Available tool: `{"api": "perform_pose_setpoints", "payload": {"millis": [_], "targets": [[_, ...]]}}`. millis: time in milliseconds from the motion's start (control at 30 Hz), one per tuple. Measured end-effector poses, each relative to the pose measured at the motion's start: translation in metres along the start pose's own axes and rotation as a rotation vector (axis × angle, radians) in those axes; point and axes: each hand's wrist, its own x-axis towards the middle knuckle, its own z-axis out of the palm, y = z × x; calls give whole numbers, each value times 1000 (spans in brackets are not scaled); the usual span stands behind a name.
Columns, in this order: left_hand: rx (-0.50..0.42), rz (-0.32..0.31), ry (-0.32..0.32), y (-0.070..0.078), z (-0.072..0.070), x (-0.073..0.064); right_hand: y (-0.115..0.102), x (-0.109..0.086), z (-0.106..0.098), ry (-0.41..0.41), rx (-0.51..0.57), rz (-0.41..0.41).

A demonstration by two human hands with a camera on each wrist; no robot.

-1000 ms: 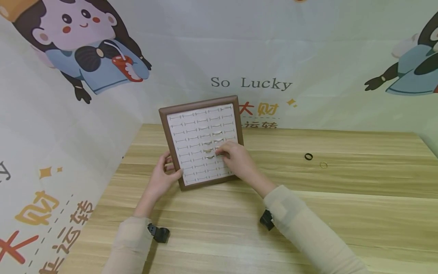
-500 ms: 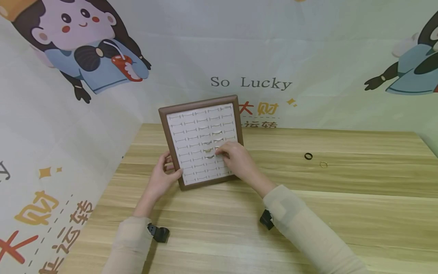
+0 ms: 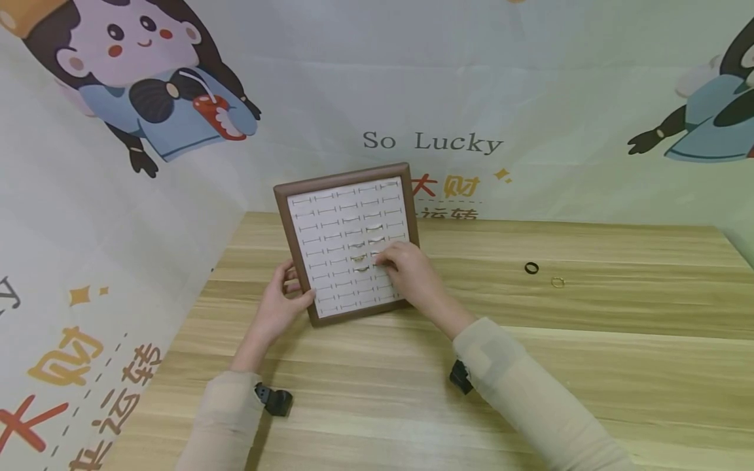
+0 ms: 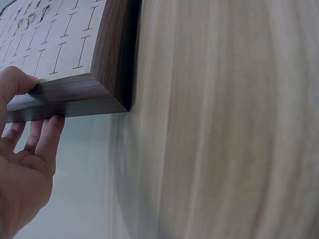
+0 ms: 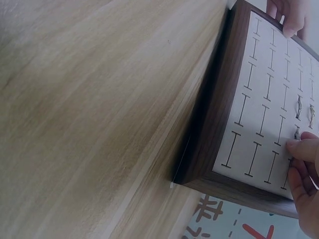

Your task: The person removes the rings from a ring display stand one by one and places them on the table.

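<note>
A brown-framed ring display board (image 3: 330,275) with a white slotted face stands tilted on the table. My left hand (image 3: 278,303) grips its left edge, thumb on the front and fingers behind, as the left wrist view also shows. My right hand (image 3: 410,271) is at the lower right part of the face, with thumb and fingertips together. In the right wrist view they pinch a small ring (image 5: 297,133) at a slot; most of it is hidden. Several rings, such as a gold-toned ring (image 3: 359,258) and a ring (image 3: 374,228) higher up, sit in slots nearby.
A black ring (image 3: 532,268) and a thin gold ring (image 3: 557,282) lie on the wooden table (image 3: 618,307), right of the board. Behind the table hangs a printed cloth backdrop (image 3: 318,85). Each wrist carries a small black camera (image 3: 277,401).
The right hand's fingertips have shifted very slightly to the right at the same part of the board. The left hand and the board stay in place.
</note>
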Motion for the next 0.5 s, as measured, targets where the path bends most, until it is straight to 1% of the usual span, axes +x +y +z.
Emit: {"api": "perform_pose_setpoints", "payload": {"millis": [267, 500], "targets": [[-3, -2, 1, 1, 0, -1, 4, 2, -1, -33, -10, -10], [5, 2, -3, 1, 0, -1, 10, 2, -3, -37, 31, -46]]}}
